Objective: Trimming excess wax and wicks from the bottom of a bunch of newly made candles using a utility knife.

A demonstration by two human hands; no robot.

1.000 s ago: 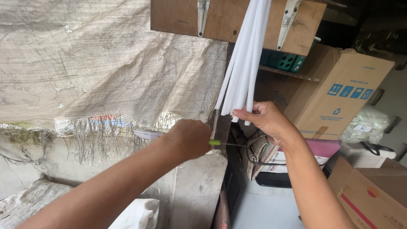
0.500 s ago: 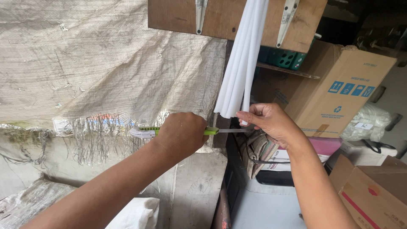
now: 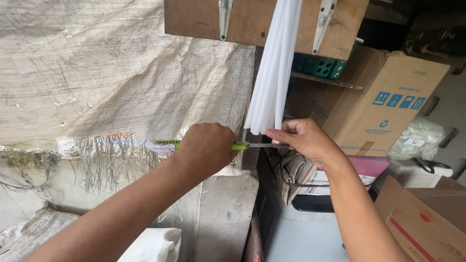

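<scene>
A bundle of white strips [image 3: 274, 68] hangs down from a wooden board [image 3: 262, 24] overhead. My left hand [image 3: 206, 148] grips a green and white utility knife [image 3: 167, 145], blade extended to the right and reaching the lower ends of the strips. My right hand [image 3: 303, 140] pinches the bottom ends of the strips, right at the blade tip.
A worn woven tarp [image 3: 111, 82] with frayed edges covers the wall on the left. Cardboard boxes [image 3: 383, 102] stand at the right, another [image 3: 422, 223] at the lower right. A green crate [image 3: 323, 68], a striped cloth [image 3: 296, 174] and a white plastic bag [image 3: 422, 140] lie around them.
My left hand has brought the knife up and to the right, so its blade now meets the strip ends. My right hand has stayed on the strip ends.
</scene>
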